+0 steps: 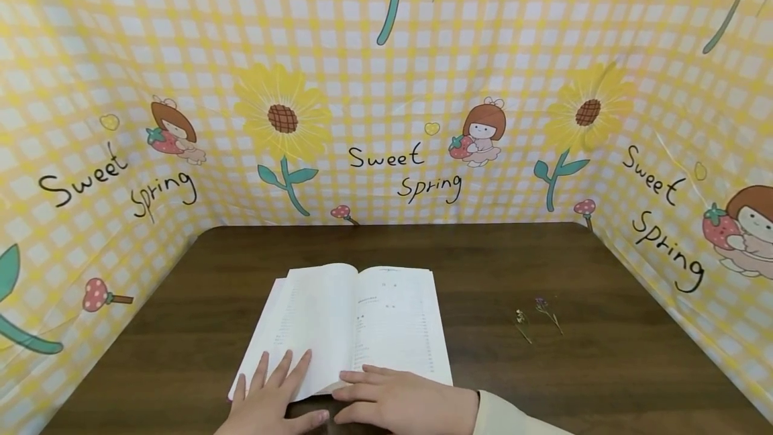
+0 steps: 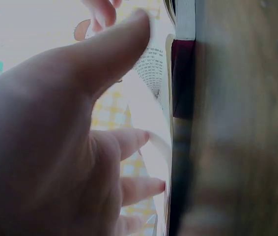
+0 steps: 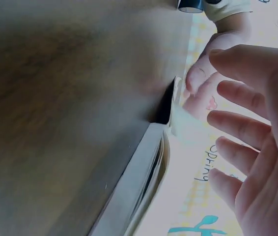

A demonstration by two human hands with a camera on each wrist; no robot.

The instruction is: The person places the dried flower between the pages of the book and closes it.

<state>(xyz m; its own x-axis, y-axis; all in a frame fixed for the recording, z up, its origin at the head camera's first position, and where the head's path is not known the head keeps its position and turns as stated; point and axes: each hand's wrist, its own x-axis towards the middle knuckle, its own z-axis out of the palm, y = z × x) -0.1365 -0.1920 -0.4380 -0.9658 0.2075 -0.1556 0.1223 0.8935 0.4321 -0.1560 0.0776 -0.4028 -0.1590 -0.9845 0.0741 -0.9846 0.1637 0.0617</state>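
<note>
An open book (image 1: 395, 327) lies on the dark wooden table, a page of printed lines showing on its right side. Spread over the lower part of the left page is my left hand (image 1: 268, 391), its fingers straight and fingertips touching the paper. My right hand (image 1: 398, 401) lies over the lower right page near the spine, fingers extended to the left. In the right wrist view the right hand (image 3: 257, 128) has its fingers apart with nothing between them, above the book's bottom edge (image 3: 144, 182). The left wrist view shows the left fingertips against the page (image 2: 151, 123).
Two small sprigs of flowers, one whitish (image 1: 522, 325) and one purple (image 1: 548, 314), lie on the table (image 1: 531, 260) to the right of the book. A yellow checked cloth (image 1: 386, 106) with sunflowers and lettering stands around the back and sides.
</note>
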